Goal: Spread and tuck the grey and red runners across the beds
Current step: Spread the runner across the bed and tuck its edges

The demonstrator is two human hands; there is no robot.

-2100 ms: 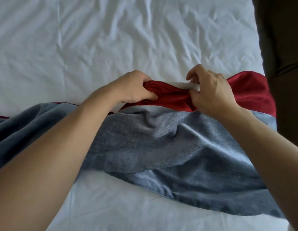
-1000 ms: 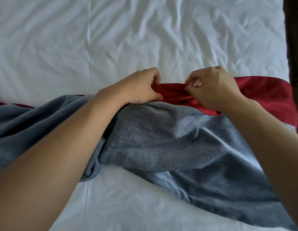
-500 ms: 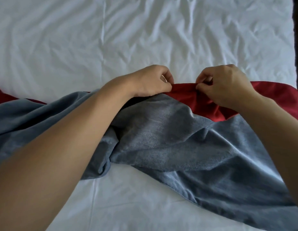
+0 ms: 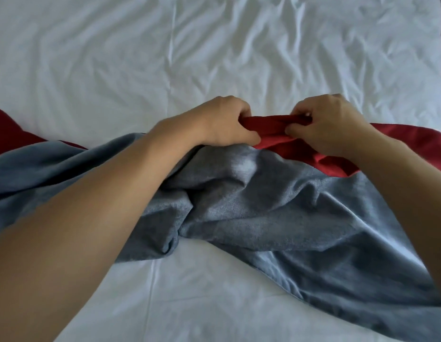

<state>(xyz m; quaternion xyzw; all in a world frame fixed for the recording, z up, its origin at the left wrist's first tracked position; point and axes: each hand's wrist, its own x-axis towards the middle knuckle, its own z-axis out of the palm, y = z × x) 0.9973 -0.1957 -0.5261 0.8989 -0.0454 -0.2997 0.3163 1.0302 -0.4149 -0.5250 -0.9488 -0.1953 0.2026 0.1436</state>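
Both hands on the red runner [image 4: 300,149], close together, mid-bed. Left hand [image 4: 224,124]: fingers curled around a bunched fold of the red edge, thumb underneath. Right hand [image 4: 330,124]: fingers curled, thumb pinching the same fold from the other side; the fold is lifted off the white sheet [image 4: 214,45]. Grey runner [image 4: 276,211] lies rumpled across the bed nearer the person, overlapping the red one, under both forearms. More red shows at far left.
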